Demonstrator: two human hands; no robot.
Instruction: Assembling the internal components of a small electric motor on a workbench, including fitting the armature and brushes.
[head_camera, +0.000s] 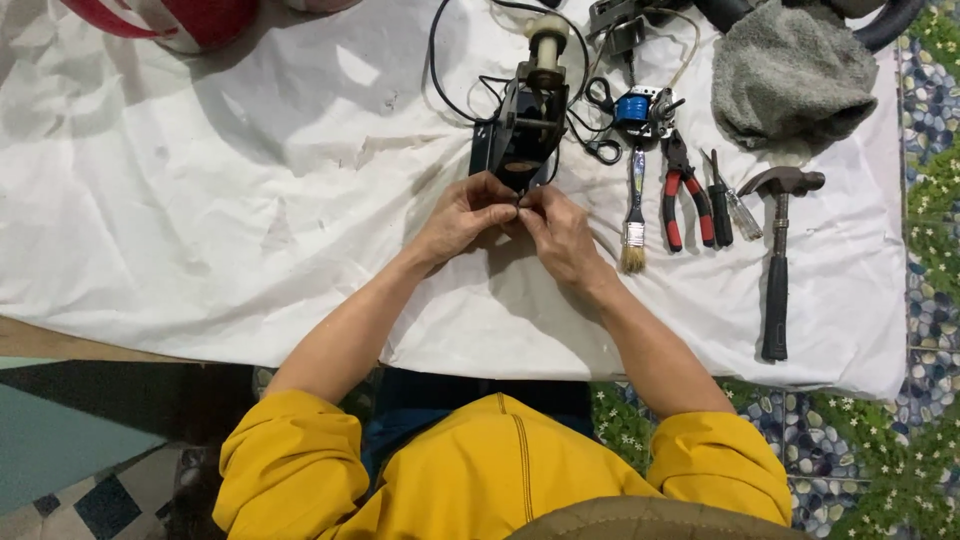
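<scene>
A black device (525, 125) with a cream spool on top and black cords lies on a white cloth (220, 200). My left hand (462, 215) and my right hand (556, 230) meet at its near end, fingertips pinched together on a small part there. What lies between the fingertips is too small to make out. Both sleeves are yellow and pushed up to the elbows.
To the right lie a blue-wound coil (636, 110), scissors (602, 120), a paintbrush (634, 215), red-handled pliers (685, 200), a screwdriver (720, 205) and a hammer (778, 260). A grey towel (790, 75) sits at the back right, a red and white object (170, 20) at the back left.
</scene>
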